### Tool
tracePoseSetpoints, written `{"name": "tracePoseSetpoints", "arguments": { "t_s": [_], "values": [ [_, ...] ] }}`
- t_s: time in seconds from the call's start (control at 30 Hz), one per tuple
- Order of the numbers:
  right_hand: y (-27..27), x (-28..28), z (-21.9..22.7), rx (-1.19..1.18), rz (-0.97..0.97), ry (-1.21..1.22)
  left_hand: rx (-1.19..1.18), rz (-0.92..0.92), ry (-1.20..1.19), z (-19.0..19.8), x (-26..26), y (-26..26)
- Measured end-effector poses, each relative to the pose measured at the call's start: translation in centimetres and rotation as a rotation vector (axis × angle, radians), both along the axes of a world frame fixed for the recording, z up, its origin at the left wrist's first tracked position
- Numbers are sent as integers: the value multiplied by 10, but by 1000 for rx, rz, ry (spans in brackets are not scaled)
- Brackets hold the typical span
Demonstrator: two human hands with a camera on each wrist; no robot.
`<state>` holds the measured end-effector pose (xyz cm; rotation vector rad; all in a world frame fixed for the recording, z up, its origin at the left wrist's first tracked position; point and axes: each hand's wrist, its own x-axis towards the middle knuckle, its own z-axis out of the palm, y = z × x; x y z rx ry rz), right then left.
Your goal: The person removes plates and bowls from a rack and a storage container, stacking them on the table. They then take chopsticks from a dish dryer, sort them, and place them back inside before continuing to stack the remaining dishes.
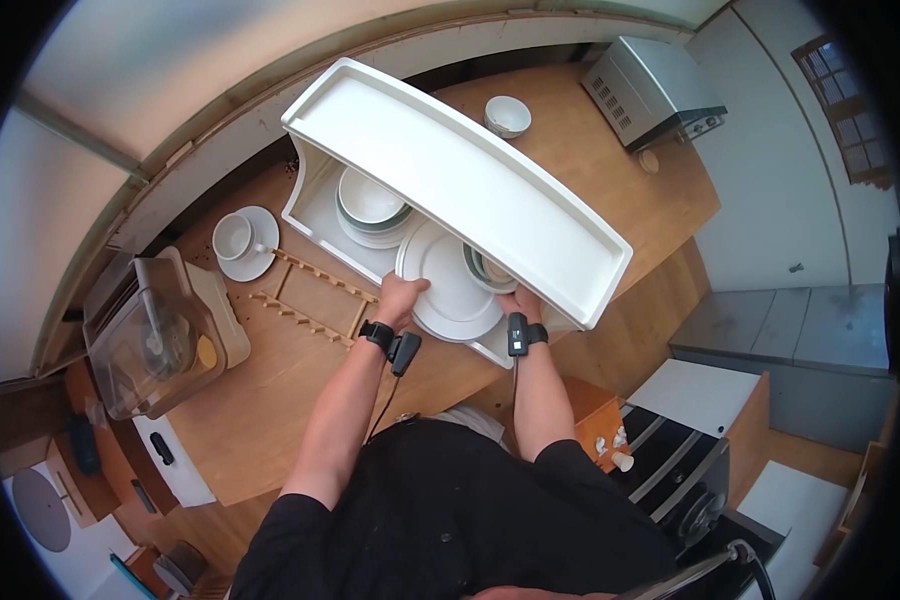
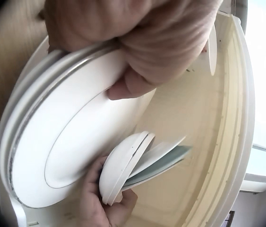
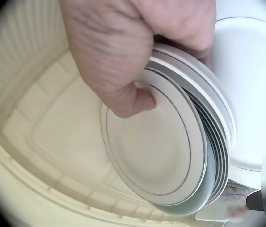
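Note:
My left hand (image 1: 400,301) grips the near-left rim of several large white plates (image 1: 440,265); in the left wrist view its thumb lies over the face of the top plate (image 2: 67,137). To the right, my right hand (image 1: 523,300) holds a nested stack of small dishes (image 1: 492,268). In the right wrist view the thumb presses inside a cream dish with a dark line (image 3: 156,146), and a pale green one and white ones sit behind it. Both stacks are at the opening of a white plastic shelf unit (image 1: 450,170). Its top panel overhangs the right stack.
Inside the unit's left part stands a stack of bowls and plates (image 1: 373,197). A wooden rack (image 1: 320,292) lies on the table, near a cup (image 1: 233,237) on a saucer. A clear-lidded container (image 1: 155,335) stands left; a bowl (image 1: 507,116) and a toaster oven (image 1: 650,90) are behind.

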<state>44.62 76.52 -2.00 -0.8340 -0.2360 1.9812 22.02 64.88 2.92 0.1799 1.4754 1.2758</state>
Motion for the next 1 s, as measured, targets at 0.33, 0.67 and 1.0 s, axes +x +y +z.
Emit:
{"name": "tracePoseSetpoints", "arguments": {
  "t_s": [0.33, 0.67, 1.0],
  "values": [
    [3, 4, 3, 22, 31, 2, 74, 96, -32, 29, -16, -68],
    [-1, -9, -6, -79, -49, 107, 48, 197, -63, 65, -21, -204],
    [-2, -16, -30, 11, -63, -240, 47, 503, -51, 70, -15, -308]
  ]
}}
